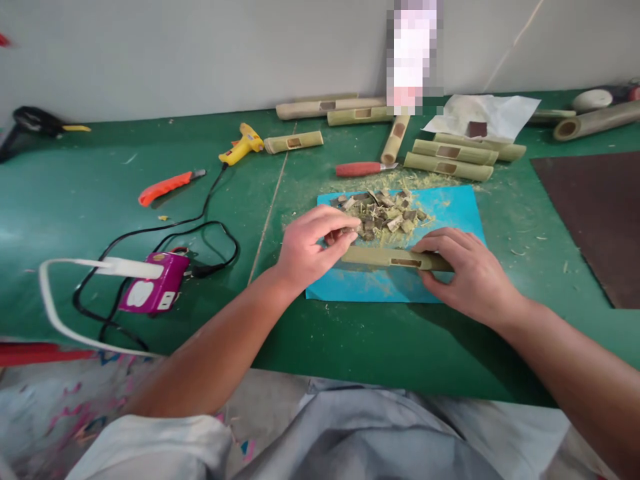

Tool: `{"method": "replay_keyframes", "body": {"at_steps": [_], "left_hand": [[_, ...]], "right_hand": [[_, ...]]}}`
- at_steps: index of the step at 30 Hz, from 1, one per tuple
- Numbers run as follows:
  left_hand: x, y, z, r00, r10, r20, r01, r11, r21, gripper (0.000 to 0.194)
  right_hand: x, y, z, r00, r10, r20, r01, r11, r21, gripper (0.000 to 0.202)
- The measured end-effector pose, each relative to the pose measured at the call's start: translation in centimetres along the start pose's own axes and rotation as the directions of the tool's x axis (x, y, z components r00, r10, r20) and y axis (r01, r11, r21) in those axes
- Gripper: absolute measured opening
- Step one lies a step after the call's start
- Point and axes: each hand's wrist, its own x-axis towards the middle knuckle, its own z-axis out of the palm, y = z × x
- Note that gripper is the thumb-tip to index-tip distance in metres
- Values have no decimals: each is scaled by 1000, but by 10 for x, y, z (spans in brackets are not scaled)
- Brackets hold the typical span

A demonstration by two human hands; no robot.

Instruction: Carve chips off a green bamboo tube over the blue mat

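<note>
A bamboo tube [370, 257] with a rectangular slot cut in its upper side lies crosswise just above a blue sheet [345, 287]. My right hand [460, 270] grips its right end, thumb below and fingers over the top. At the tube's left end is my left hand [315, 247], its thumb and fingers pinched together. What the pinch holds, if anything, is too small to make out. Right behind the tube, bamboo chips [385, 213] and shavings are heaped on the sheet. Beyond the heap lies a red-handled knife [360, 169].
Several slotted bamboo tubes [447, 167] lie along the back, near a crumpled white paper [485, 117]. Leftward are a yellow glue gun [243, 145], an orange utility knife [165, 188] and a purple power adapter [155, 283] with cords. A dark brown board [595, 220] lies right.
</note>
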Motion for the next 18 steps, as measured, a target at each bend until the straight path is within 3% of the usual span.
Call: {"method": "replay_keyframes", "body": {"at_steps": [7,12,18], "left_hand": [[-3,2,0,999,23,27,-25,996,87,12],[-2,5,-3,998,55,-33,-50,990,135,12],[-1,5,-4,996,55,-76,-41,985,166,12]], "right_hand": [[0,-2,-1,1000,14,14,-14,1000,7,25],[-1,-5,-4,997,35,-64,-36,999,-24,26],[1,-4,-6,995,69,-76,-69,998,5,25]]}}
